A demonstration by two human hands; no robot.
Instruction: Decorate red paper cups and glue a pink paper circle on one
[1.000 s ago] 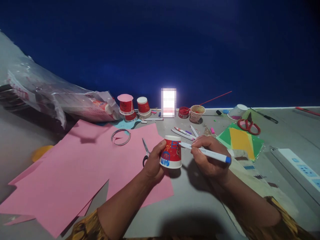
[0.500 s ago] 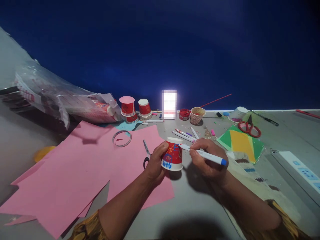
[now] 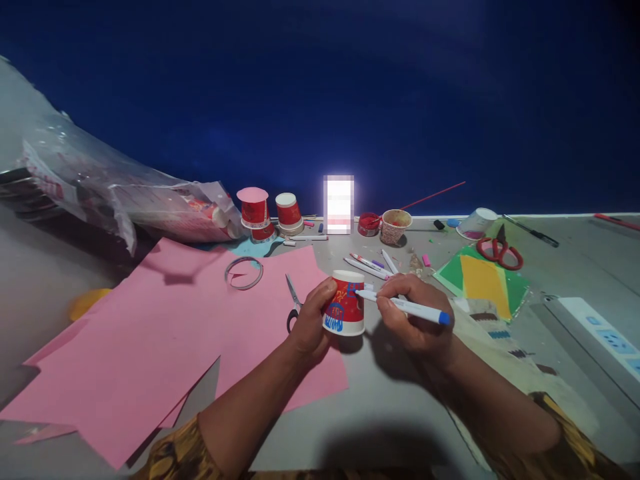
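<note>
Upside down, a red and white paper cup with blue marker drawing on its side is gripped by my left hand, thumb near its upper end. My right hand is closed around a white marker pen with a blue end, its tip at the cup's red side beside blue lines. Just left of my left hand lie black-handled scissors on pink paper. Several markers lie on the table behind the cup.
At the back stand decorated cups, a red paint jar and a stained paper cup. Red-handled scissors rest on green and yellow sheets. A tape roll lies left; a power strip sits right.
The marker tip has shifted slightly down and left against the cup's side. My left hand keeps its hold on the cup. The view has tilted a little.
</note>
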